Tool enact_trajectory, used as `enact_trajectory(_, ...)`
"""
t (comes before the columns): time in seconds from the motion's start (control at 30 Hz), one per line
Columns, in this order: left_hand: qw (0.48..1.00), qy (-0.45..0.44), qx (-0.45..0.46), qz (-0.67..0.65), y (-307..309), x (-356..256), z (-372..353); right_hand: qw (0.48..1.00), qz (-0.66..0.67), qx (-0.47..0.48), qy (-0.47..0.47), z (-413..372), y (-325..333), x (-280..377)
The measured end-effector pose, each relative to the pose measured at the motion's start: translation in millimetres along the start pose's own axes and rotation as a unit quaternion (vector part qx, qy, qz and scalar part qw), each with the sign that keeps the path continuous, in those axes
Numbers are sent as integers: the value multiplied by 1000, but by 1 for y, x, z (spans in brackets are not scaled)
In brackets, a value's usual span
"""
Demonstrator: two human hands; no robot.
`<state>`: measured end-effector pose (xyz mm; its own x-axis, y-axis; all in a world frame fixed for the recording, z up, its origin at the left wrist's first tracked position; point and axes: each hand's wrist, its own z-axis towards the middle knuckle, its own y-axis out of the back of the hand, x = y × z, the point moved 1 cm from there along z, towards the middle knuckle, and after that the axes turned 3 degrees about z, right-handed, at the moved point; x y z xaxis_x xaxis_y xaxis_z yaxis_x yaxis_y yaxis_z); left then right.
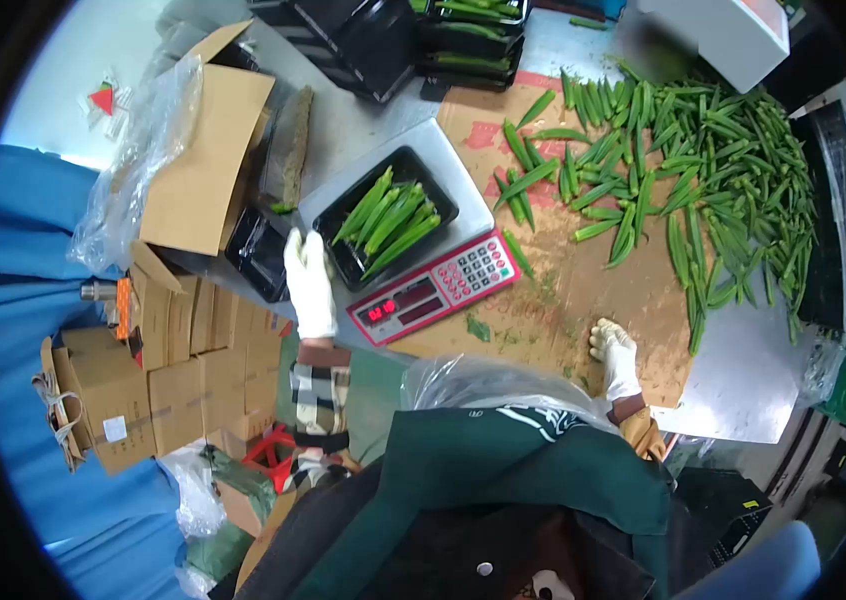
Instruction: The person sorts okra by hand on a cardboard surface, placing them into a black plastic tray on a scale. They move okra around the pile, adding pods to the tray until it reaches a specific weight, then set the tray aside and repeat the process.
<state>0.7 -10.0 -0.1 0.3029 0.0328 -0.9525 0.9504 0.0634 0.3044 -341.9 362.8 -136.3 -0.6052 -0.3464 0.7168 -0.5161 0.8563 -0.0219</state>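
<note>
A black tray (pixel 421 166) of okra pods (pixel 388 218) rests on the metal platform of a weighing scale (pixel 463 165), whose red-framed panel (pixel 433 288) has lit red digits. Beside the tray's left edge is my left hand (pixel 311 295), in a white glove, its fingers stretched out and nothing held in them; the fingertips reach close to the rim. My right hand (pixel 617 360), also gloved in white with soiled fingertips, lies on the cardboard sheet (pixel 583 280) with its fingers curled in and nothing showing in them. A large heap of loose okra (pixel 723 160) spreads beyond it.
Stacked black trays (pixel 348 45) and filled okra trays (pixel 471 45) stand at the back. An open cardboard box (pixel 198 165) with plastic lining is at the left, over several cartons (pixel 178 390). A white box (pixel 728 40) sits behind the heap.
</note>
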Motion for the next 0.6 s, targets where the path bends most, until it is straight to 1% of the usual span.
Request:
enact_trajectory(0.03, 1000, 24, 16, 1, 0, 8, -5, 1000, -6, 8, 9, 3, 1, -4)
enact_trajectory(0.07, 997, 5, 52, 54, 0, 8, -12, 1000, -7, 14, 18, 3, 0, -6)
enact_trajectory(0.1, 989, -12, 89, 116, -1, -10, -20, 1000, -3, 8, 18, -5, 0, 4)
enact_trajectory(0.13, 985, -7, 89, 150, -4, -11, -26, 1000, -7, 0, 15, -7, 1, 6)
enact_trajectory(0.17, 979, -17, 70, 190, -8, -14, -29, 1000, -8, -4, 13, -6, -2, 7)
enact_trajectory(0.2, 988, 28, 87, 127, -13, -13, -27, 1000, -8, -5, 16, -3, -4, 7)
enact_trajectory(0.27, 986, 116, 122, -6, -27, -17, -17, 1000, -13, -10, 16, 3, -7, 11)
enact_trajectory(0.33, 979, 130, 150, -46, -44, -26, -10, 1000, -20, -16, 7, -3, -7, 6)
enact_trajectory(0.37, 975, 135, 164, -68, -54, -31, -6, 1000, -21, -15, 10, -1, -6, 7)
enact_trajectory(0.4, 974, 139, 169, -63, -67, -41, 0, 1000, -17, -16, 10, 0, -5, 7)
enact_trajectory(0.5, 965, 112, 214, -101, -108, -65, 37, 1000, -9, -18, 10, 2, -4, 4)
enact_trajectory(0.6, 962, 63, 236, -123, -158, -106, 84, 1000, -16, -11, 24, 0, -4, 2)
